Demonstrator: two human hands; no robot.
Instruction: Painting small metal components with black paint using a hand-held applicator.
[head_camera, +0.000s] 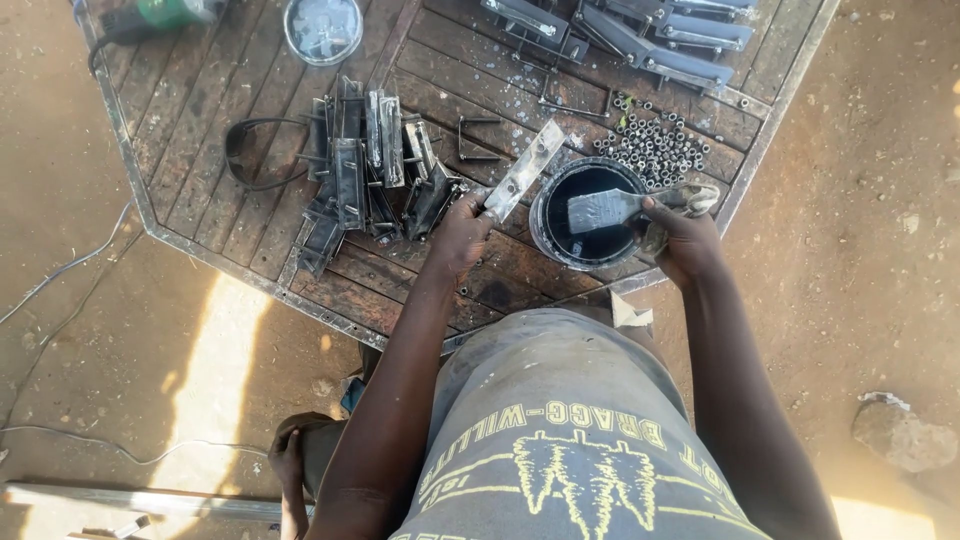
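My left hand (461, 232) grips a bare flat metal bar (524, 170) by its lower end, holding it slanted over the wooden table (220, 150). My right hand (680, 235) holds a paintbrush (612, 208) whose bristles, wet with black paint, hover over a round can of black paint (586, 215) at the table's near edge. The brush handle is wrapped in a rag (695, 198). The bar and the brush are a little apart.
A pile of black-painted metal pieces (365, 170) lies left of my left hand. Small nuts (655, 150) are scattered behind the can. More painted brackets (640, 35), a round lid (322, 28), a power tool (150, 15) and a cable (250, 155) sit farther back. Dirt ground surrounds the table.
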